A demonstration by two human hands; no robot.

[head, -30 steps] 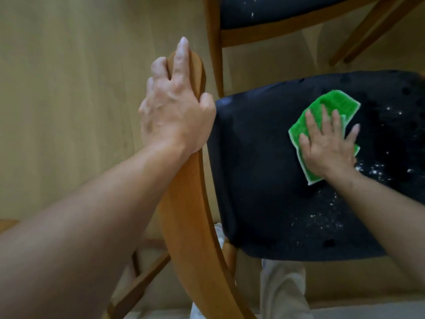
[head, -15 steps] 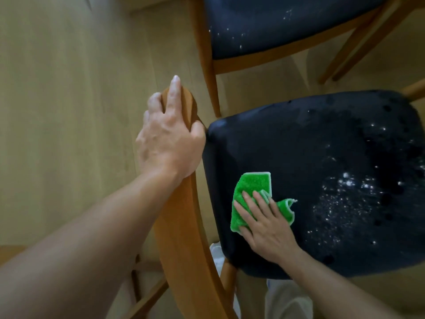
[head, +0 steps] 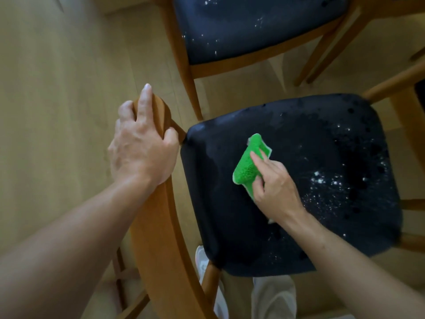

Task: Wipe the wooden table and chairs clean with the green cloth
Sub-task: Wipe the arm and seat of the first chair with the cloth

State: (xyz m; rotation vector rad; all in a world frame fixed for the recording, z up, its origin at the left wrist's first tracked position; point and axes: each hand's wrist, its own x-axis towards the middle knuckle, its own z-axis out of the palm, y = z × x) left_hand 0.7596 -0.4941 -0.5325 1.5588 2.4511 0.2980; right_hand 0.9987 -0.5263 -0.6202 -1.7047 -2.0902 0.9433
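A wooden chair with a dark padded seat [head: 310,157] stands below me, its curved wooden backrest [head: 158,238] on the left. My left hand [head: 140,146] grips the top of that backrest, fingers wrapped over it. My right hand [head: 273,183] holds the bunched green cloth [head: 247,164] against the left half of the seat, thumb under and fingers over it. White crumbs [head: 322,183] are scattered on the right part of the seat.
A second wooden chair [head: 253,31] with a dark, speckled seat stands just beyond. More wooden legs [head: 391,86] cross at the upper right. Pale wood floor [head: 57,111] spreads to the left. My trouser legs and shoes show under the seat.
My right hand swept the cloth from the seat's far right to its near left, then slightly up and right; the cloth went from spread flat to bunched. My left hand kept its grip.
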